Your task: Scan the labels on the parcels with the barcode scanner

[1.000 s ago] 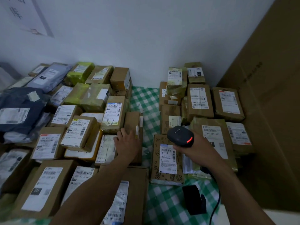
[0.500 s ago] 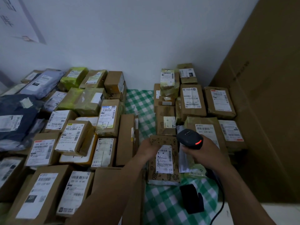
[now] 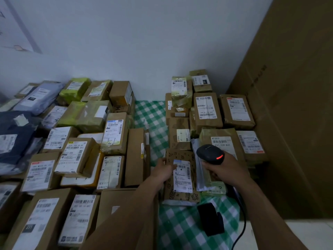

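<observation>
Presently: the left hand [image 3: 163, 170] grips the left edge of the doodle-printed parcel [image 3: 182, 194]. Its thumb lies on top beside the label [image 3: 182, 175], and the fingers underneath are out of sight. It is probably steadying the parcel so the label faces up.

The right hand [image 3: 223, 168] is curled round the grip of the barcode scanner [image 3: 210, 153]. The scanner's head sits just right of the label with its nose angled down, which reads as aiming. A red lamp is lit on its back. The window faces away and no beam shows, so a read in progress cannot be confirmed.

The parcel lies on the green checked surface [image 3: 153, 120], between the left pile [image 3: 75, 156] and the right pile [image 3: 207, 109]. The black stand [image 3: 210, 219] is near the front. The cable [image 3: 242, 230] runs out of frame. Label print is too dim to read, and the left pile is cut off by the frame edge.
</observation>
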A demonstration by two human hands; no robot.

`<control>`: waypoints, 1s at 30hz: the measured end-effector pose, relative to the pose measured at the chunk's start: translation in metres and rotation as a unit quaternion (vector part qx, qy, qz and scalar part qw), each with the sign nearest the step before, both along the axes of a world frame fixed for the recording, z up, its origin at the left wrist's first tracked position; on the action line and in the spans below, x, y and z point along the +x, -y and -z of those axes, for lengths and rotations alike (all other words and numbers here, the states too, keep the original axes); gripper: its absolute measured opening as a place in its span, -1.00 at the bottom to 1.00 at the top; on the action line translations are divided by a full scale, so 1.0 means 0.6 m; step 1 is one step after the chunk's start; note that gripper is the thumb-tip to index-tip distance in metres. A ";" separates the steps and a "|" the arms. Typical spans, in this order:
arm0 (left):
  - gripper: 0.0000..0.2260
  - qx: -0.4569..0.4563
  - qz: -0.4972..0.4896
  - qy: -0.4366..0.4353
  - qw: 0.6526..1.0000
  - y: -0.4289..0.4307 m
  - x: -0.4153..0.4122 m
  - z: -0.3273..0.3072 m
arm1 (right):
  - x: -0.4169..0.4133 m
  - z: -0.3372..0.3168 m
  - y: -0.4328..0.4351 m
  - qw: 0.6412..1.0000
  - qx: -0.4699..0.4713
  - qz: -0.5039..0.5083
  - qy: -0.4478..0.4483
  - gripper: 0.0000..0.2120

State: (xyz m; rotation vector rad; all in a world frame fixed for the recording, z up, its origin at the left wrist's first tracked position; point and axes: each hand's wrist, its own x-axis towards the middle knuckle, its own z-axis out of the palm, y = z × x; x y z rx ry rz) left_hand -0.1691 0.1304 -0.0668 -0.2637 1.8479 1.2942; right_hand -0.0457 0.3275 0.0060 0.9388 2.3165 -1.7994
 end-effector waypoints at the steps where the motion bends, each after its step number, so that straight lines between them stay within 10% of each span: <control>1: -0.47 0.000 -0.002 0.000 1.000 0.001 0.000 0.002 | -0.001 -0.001 0.000 1.000 0.004 0.002 0.004 -0.68; 12: -0.38 -0.015 -0.017 0.029 0.999 -0.020 -0.025 -0.003 | -0.002 -0.002 0.000 0.999 0.036 0.014 0.032 -0.75; 17: 0.09 -0.025 0.013 0.037 0.999 -0.016 -0.029 -0.003 | -0.004 0.002 -0.005 0.998 0.039 0.007 0.045 -0.84; 30: -0.02 0.013 0.029 0.069 0.997 0.003 -0.016 -0.012 | -0.014 -0.022 0.004 0.995 0.073 -0.001 0.074 -0.87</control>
